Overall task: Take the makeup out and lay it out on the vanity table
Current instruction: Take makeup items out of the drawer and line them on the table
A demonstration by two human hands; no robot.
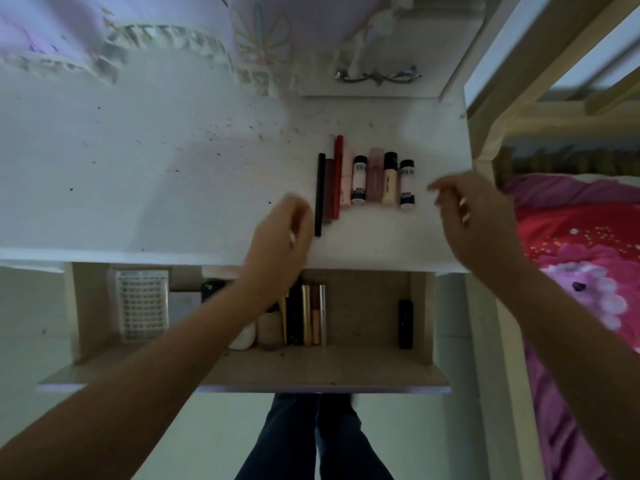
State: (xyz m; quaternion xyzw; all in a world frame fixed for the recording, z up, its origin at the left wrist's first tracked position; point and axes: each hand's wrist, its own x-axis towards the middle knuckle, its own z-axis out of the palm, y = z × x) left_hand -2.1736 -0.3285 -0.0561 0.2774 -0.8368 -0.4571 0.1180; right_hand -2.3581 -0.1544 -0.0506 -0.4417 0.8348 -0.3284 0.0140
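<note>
A row of makeup lies side by side on the white vanity table (156, 202): a black pencil (319, 195), a brown stick, a red pencil (337, 176), pink tubes, a black-capped white tube (359, 180), a foundation bottle (389, 178) and a second white tube (407, 184). My left hand (280, 237) hovers just left of the black pencil, fingers loosely curled, holding nothing. My right hand (478, 220) hovers right of the row, fingers loosely bent, empty. Below, the open drawer (363, 368) holds several more tubes (308, 315), a black tube (405, 323) and a clear lash tray (142, 304).
A mirror with flower stickers (263, 36) and a small cabinet with a metal handle (377, 76) stand at the table's back. A wooden bed frame (485, 161) with pink bedding (581, 244) borders the right. My legs (311, 438) stand under the drawer.
</note>
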